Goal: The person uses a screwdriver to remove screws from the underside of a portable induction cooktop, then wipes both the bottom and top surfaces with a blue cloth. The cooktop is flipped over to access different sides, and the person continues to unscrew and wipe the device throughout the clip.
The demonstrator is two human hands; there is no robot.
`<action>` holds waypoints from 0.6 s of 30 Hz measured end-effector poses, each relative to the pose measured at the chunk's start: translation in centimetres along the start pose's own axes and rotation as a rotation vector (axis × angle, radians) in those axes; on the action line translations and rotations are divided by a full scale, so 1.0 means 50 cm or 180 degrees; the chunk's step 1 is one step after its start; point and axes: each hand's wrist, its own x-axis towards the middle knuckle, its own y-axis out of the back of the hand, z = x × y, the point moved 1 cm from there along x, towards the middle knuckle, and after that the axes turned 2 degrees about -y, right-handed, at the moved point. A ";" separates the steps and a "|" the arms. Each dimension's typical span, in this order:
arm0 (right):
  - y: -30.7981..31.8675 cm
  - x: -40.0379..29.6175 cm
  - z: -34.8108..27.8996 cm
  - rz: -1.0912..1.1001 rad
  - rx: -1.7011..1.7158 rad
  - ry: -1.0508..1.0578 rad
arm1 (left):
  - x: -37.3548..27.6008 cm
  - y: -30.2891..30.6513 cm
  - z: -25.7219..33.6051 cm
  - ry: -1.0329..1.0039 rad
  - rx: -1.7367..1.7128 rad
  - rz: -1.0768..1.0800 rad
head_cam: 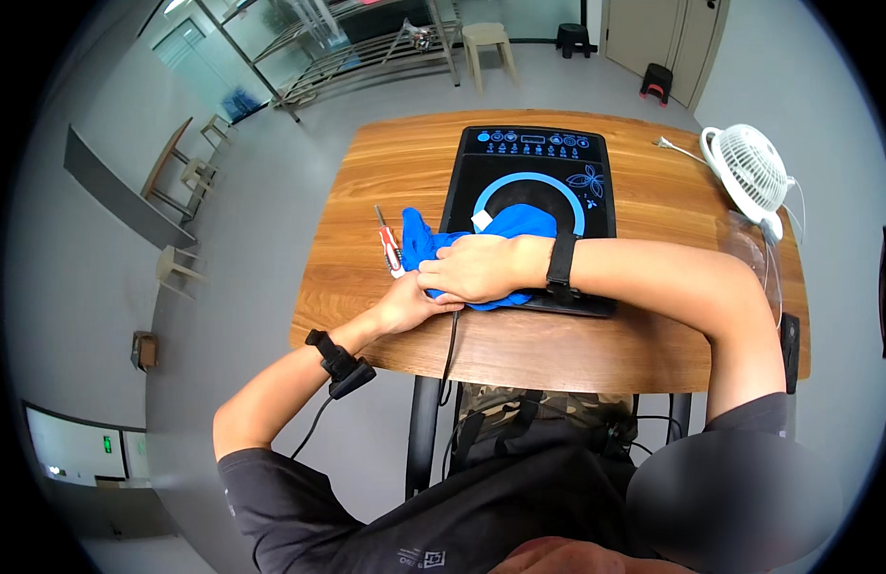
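Note:
A black induction cooktop (pixel 530 163) with a blue ring lies on the wooden table (pixel 658 344). Bunched over its lower left part is a blue cloth (pixel 525 221) with a white tag. My right hand (pixel 478 269) presses on the cloth, holding part of it under the fingers. At the cooktop's lower left corner my left hand (pixel 410 305) touches the cloth's edge and the right fingertips; whether it grips anything is hidden. A red and white screwdriver (pixel 390 247) lies just left of the cloth. The cooktop's black cord (pixel 451 351) runs down over the table's front edge.
A white fan (pixel 751 172) stands at the table's right, its plug (pixel 664 143) lying to the left of it. Beside the fan are a clear plastic bag (pixel 744 247) and a black object (pixel 790 351). Behind the table stand a metal rack (pixel 357 68) and a beige stool (pixel 484 36).

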 end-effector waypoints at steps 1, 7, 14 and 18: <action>0.001 -0.003 0.000 -0.0002 -0.0025 0.0038 | 0.002 0.001 0.000 0.0191 0.0106 -0.0093; 0.013 -0.052 -0.022 -0.0135 0.0085 0.0089 | -0.001 -0.005 0.002 -0.0052 -0.0263 -0.0010; 0.053 -0.178 -0.056 -0.0379 0.0010 -0.0195 | -0.002 0.001 0.036 0.0458 -0.0131 -0.0042; 0.071 -0.265 -0.065 -0.0526 0.0051 -0.0511 | -0.001 -0.002 0.046 0.0404 -0.0160 -0.0002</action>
